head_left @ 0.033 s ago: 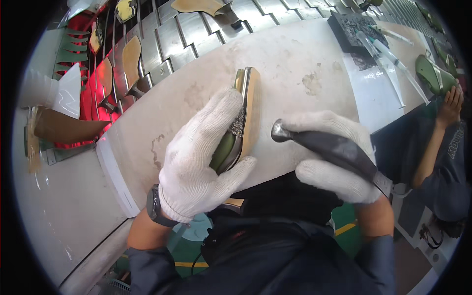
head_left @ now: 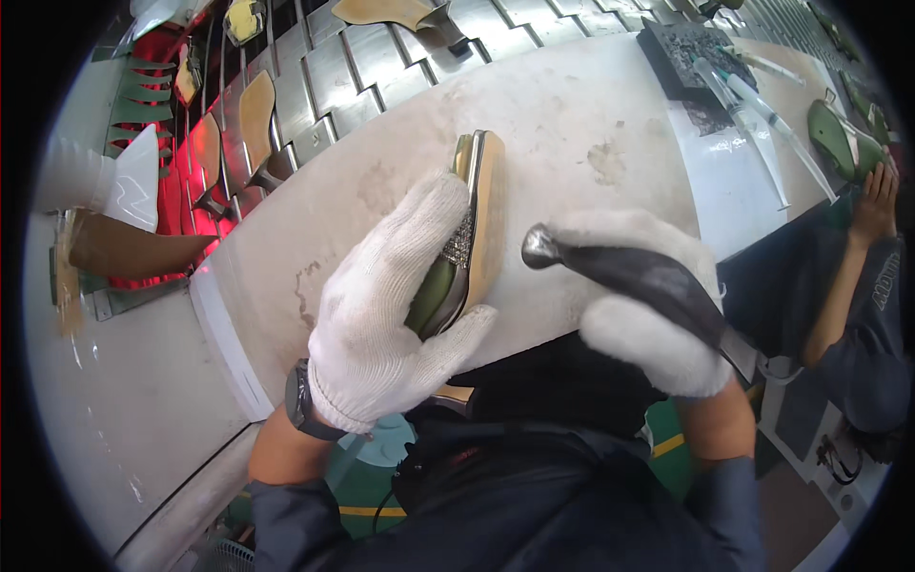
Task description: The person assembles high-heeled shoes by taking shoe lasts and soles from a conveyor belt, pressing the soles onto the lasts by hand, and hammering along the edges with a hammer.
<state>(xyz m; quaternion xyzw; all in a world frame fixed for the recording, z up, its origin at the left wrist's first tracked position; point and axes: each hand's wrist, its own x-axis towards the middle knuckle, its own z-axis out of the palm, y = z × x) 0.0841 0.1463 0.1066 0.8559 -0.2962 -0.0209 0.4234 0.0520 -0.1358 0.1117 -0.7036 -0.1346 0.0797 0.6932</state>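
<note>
Both my hands wear white knit gloves. My left hand [head_left: 376, 305] is closed around a green shoe [head_left: 487, 205], which lies on its side on the pale worktable [head_left: 591, 124]. Its tan sole faces right, and a sparkly band shows between my fingers and the sole's edge. Right of the shoe and apart from it, my right hand [head_left: 658, 360] grips a dark metal shoemaker's hammer [head_left: 640, 284]. The hammer's rounded face points left toward the shoe; my palm hides whether it has a handle.
Beyond the table runs a metal slat conveyor [head_left: 334, 81] carrying tan-soled shoes [head_left: 255, 114]. Syringes [head_left: 758, 124] lie by a dark block [head_left: 681, 62] at the far right. A co-worker's hand [head_left: 874, 200] touches a green shoe [head_left: 839, 143]. A brown curved piece [head_left: 133, 250] sits at left.
My right hand and the hammer have shifted very slightly, with the hammer's face a little farther left and up. My left hand and the shoe stay put.
</note>
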